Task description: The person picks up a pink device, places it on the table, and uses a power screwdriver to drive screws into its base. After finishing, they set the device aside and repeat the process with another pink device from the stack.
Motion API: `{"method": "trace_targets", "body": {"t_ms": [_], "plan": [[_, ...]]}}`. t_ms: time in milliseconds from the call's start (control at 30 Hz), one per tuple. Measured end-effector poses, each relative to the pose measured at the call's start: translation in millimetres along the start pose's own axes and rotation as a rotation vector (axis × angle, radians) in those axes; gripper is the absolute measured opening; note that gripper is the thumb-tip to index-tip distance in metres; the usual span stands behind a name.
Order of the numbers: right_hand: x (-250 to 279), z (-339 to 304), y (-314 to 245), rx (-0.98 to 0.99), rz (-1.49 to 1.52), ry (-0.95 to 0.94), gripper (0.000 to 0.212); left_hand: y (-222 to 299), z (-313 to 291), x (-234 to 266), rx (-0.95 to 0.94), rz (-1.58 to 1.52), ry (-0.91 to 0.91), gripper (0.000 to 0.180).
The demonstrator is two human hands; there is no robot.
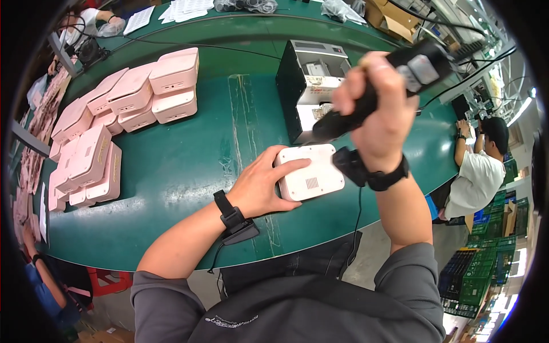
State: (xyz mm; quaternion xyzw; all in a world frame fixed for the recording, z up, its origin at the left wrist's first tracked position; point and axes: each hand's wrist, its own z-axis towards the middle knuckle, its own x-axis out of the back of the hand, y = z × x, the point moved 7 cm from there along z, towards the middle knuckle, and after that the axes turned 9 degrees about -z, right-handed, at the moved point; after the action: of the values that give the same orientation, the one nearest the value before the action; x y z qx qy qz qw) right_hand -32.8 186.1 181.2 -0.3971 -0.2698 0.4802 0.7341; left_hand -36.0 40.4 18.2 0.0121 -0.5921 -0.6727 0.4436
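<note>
A white plastic device case [297, 182] with rounded corners and a small vent grille lies flat on the green bench. My left hand [264, 180] grips its left side, one finger stretched across its face. My right hand [382, 106] is wrapped round a black electric screwdriver [420, 66], blurred by motion. The screwdriver's lower end points down toward the far left corner of the case; whether it touches a screw I cannot tell. Just beyond the case stands a black and white screw feeder [294, 86].
Several similar white cases [131, 91] are stacked at the left of the green bench [183, 171]. A cable crosses the far side. Another person [477, 177] sits at the right, near green crates [472, 280]. An open cardboard box [394, 20] and plastic bags [246, 6] lie at the back.
</note>
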Motion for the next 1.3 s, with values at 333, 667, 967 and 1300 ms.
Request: {"method": "trace_targets", "body": {"t_ms": [333,667,967,1300], "plan": [[59.1,30.9,9.8,0.043,-0.14,0.205,0.018,1.6,2.2,0.7,0.018,0.02,0.012,0.079],[71.8,-19.6,-11.4,-0.066,-0.055,0.102,0.02,-0.1,5.5,6.4,0.012,0.014,0.011,0.081],[79.4,-46.0,-12.5,-0.046,-0.076,0.071,0.018,-1.5,3.7,1.8,-0.001,0.021,0.024,0.082],[80.7,-54.7,11.7,-0.108,-0.064,0.068,0.018,-1.1,6.6,2.6,0.009,0.035,0.025,0.082]]}}
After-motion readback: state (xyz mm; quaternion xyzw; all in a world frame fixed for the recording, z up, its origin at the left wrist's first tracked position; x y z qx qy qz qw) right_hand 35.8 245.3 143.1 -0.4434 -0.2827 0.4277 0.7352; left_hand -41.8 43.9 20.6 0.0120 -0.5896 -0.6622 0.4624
